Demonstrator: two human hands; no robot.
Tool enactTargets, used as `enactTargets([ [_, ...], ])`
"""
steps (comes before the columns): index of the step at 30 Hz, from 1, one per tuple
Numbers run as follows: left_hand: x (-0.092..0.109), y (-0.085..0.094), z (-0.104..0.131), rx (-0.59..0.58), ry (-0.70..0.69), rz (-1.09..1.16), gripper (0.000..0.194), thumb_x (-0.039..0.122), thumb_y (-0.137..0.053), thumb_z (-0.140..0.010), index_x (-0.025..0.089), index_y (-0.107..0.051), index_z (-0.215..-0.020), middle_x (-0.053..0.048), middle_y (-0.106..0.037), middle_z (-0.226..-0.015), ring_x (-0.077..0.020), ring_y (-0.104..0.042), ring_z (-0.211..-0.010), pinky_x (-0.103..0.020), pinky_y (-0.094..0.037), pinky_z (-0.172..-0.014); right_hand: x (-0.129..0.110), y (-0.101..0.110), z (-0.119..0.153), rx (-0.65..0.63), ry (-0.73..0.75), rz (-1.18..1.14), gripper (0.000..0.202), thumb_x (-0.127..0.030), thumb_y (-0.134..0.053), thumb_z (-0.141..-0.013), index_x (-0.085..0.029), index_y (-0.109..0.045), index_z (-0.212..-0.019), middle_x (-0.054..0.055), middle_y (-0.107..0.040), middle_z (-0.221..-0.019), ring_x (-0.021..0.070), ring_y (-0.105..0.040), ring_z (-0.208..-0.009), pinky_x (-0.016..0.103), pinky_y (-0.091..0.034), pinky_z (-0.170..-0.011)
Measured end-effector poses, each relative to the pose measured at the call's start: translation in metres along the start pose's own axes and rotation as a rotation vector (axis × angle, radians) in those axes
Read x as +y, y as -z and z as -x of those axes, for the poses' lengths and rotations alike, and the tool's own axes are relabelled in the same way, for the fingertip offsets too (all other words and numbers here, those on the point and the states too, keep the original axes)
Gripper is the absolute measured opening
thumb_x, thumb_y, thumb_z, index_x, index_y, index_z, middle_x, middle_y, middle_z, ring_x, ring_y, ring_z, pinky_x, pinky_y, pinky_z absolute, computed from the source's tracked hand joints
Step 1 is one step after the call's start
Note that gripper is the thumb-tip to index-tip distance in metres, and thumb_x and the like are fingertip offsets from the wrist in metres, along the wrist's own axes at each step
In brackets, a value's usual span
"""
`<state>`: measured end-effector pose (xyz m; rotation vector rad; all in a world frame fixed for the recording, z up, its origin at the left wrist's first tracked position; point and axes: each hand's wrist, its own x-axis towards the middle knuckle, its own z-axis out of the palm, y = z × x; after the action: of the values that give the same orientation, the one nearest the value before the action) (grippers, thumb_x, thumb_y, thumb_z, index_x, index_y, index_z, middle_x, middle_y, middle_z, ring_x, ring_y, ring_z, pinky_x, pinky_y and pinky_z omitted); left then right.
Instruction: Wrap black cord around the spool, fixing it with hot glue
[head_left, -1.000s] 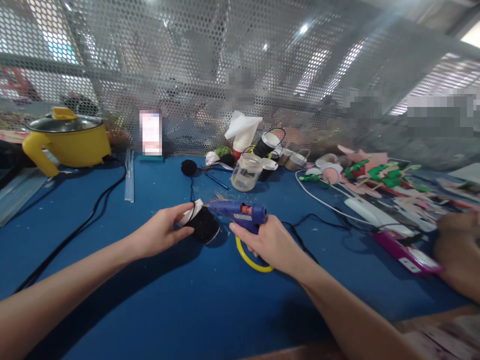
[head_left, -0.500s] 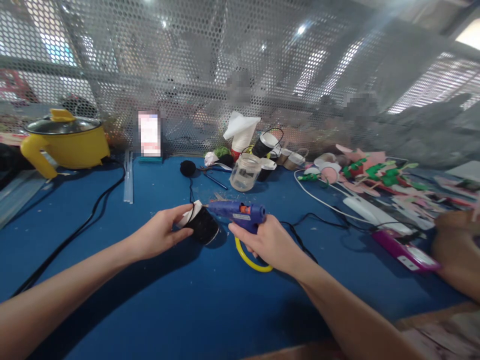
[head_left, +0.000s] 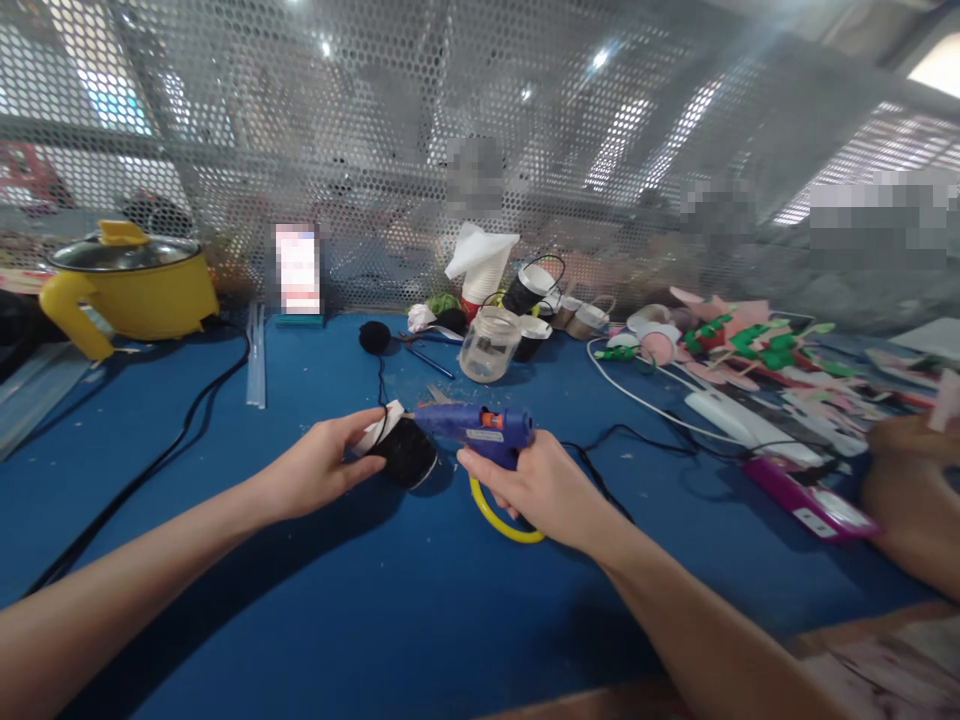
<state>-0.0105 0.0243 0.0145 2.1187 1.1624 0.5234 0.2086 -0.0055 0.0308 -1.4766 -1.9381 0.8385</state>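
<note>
Between thumb and fingers, my left hand (head_left: 334, 460) grips a small paper cup (head_left: 407, 455) wrapped in black yarn, tilted on its side with its white rim toward the hand. My right hand (head_left: 544, 490) is closed around a blue hot glue gun (head_left: 472, 424), whose nozzle points left at the cup by its white rim. Whether the tip touches the cup I cannot tell. A black strand runs from the cup back to a black yarn ball (head_left: 374, 338). Scissors with a yellow handle (head_left: 506, 520) lie beneath the glue gun, partly hidden by it and my right hand.
A clear plastic jar (head_left: 489, 345) and several yarn-wrapped cups (head_left: 532, 287) stand at the back. On the left are a yellow pot (head_left: 142, 290) and clear glue sticks (head_left: 256, 357). A purple power strip (head_left: 810, 500), craft flowers (head_left: 739, 345) and another person's arm (head_left: 907, 500) are at right.
Both my hands, the cup and the glue gun keep nearly the same place. At the far right, the other person's hand has come further into view with something pale pink.
</note>
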Motion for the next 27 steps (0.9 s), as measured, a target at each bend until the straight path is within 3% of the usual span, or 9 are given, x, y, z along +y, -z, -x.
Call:
enactTargets([
  [7,0.001,-0.001,-0.001,0.035,0.033,0.019,0.046,0.024,-0.049,-0.073,0.014,-0.043,-0.117,-0.005,-0.064,-0.097,-0.0193,-0.058,-0.087,-0.029,-0.043,-0.078,0.008,0.010,-0.009,-0.169,-0.039,-0.419,0.017,-0.031,-0.051,-0.075,-0.015,-0.051,-0.069,-0.007,-0.041,-0.038,0.0059,-0.039,-0.034,0.020,-0.032,-0.039],
  [14,-0.002,0.000,-0.001,0.038,0.036,0.054,0.048,0.028,-0.049,-0.073,0.013,-0.043,-0.118,-0.008,-0.065,-0.100,-0.0221,-0.059,-0.089,-0.032,-0.044,-0.078,0.016,0.025,-0.032,0.042,-0.197,-0.661,0.019,-0.028,-0.065,-0.064,-0.013,-0.054,-0.068,-0.003,-0.053,-0.053,0.0051,-0.047,-0.044,0.016,-0.038,-0.041],
  [22,-0.002,0.000,-0.001,0.040,0.044,0.072,0.048,0.026,-0.048,-0.073,0.009,-0.042,-0.118,-0.010,-0.064,-0.099,-0.0223,-0.059,-0.089,-0.035,-0.043,-0.080,0.023,0.067,-0.091,0.206,-0.208,-0.564,0.020,-0.024,-0.052,-0.078,-0.012,-0.052,-0.062,-0.001,-0.052,-0.050,0.0034,-0.044,-0.038,0.014,-0.038,-0.037],
  [27,-0.003,-0.001,-0.001,0.040,0.054,0.093,0.050,0.027,-0.048,-0.073,0.009,-0.040,-0.119,-0.012,-0.062,-0.104,-0.0223,-0.058,-0.092,-0.035,-0.042,-0.081,0.033,0.077,-0.124,0.238,-0.275,-0.448,0.023,-0.032,-0.055,-0.076,-0.014,-0.050,-0.063,-0.002,-0.051,-0.043,0.0066,-0.045,-0.037,0.019,-0.041,-0.038],
])
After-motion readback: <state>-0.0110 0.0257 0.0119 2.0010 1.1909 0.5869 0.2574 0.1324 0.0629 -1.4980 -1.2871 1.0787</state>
